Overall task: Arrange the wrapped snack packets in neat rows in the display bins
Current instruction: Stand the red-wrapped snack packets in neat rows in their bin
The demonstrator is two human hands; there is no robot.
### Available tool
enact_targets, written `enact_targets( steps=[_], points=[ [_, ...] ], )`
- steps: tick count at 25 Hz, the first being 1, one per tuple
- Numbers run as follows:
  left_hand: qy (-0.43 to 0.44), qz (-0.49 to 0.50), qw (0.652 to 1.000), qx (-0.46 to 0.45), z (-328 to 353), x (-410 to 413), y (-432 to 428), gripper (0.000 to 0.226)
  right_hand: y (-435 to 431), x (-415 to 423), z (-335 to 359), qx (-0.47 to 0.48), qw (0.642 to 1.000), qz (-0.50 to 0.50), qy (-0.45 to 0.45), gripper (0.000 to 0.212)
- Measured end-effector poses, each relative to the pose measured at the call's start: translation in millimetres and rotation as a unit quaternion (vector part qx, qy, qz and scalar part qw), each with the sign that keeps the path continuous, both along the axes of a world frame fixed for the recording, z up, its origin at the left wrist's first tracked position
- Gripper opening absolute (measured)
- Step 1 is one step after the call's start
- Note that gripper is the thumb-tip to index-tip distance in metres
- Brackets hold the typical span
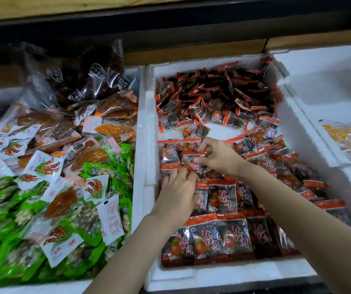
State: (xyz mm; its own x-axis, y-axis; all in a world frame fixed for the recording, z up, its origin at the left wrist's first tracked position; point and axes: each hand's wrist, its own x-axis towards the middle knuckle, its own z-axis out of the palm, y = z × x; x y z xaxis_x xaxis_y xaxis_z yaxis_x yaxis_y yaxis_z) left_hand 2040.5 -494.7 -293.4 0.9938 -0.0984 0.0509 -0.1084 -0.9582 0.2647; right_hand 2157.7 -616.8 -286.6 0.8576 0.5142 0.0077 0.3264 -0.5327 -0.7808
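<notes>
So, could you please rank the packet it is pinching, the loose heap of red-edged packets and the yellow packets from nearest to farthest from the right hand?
1. The red-edged packet, pinched by the right hand itself.
2. The loose heap, behind the hand at the back of the middle bin.
3. The yellow packets, off right in the neighbouring bin.

A white foam bin (148, 145) lies under the left hand (176, 189) and right hand (217, 158), holding red-and-black snack packets (223, 196): flat rows beneath the hands, a loose heap (212, 92) beyond them. Left of the left hand, another bin (136, 198) holds mixed packets (43, 166); right of the right hand, a third bin (327, 143) holds yellow packets (348, 136).
</notes>
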Motion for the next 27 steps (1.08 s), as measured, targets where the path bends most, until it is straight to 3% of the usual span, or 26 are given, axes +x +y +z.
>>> enact_targets(
  steps=[4, 6, 11, 16, 20, 22, 27],
  points=[
    [-0.007, 0.004, 1.000, -0.001, -1.1, -2.0, 3.8, 0.036, 0.9, 4.1, -0.3, 0.005, 1.000, 0.009, 0.014, 0.018],
    [-0.006, 0.006, 1.000, 0.005, -1.4, -1.7, 3.3, 0.036, 4.1, 5.5, -1.5, -0.039, 0.999, 0.029, 0.001, 0.016],
    [-0.006, 0.009, 1.000, 0.022, -4.5, -0.7, 4.1, 0.041, 4.6, -0.2, -5.0, -0.162, 0.978, 0.049, -0.121, 0.020],
    [-0.016, -0.008, 0.999, 0.041, -0.9, 2.8, 4.2, 0.042, -3.3, -2.3, -2.8, -0.159, 0.973, 0.083, -0.146, 0.022],
    [-0.085, 0.001, 0.996, -0.026, 12.7, 40.3, 7.1, 0.033, -28.2, 25.9, 9.2, -0.085, 0.977, -0.031, -0.195, 0.026],
    [-0.093, 0.014, 0.995, -0.041, 18.9, 76.3, 6.7, 0.035, -41.8, 53.7, 10.8, -0.108, 0.972, -0.091, -0.186, 0.035],
    [0.003, 0.087, 0.995, -0.052, 15.5, 160.4, -2.0, 0.055, -58.4, 106.5, 6.7, -0.204, 0.959, -0.118, -0.156, 0.046]
  ],
)
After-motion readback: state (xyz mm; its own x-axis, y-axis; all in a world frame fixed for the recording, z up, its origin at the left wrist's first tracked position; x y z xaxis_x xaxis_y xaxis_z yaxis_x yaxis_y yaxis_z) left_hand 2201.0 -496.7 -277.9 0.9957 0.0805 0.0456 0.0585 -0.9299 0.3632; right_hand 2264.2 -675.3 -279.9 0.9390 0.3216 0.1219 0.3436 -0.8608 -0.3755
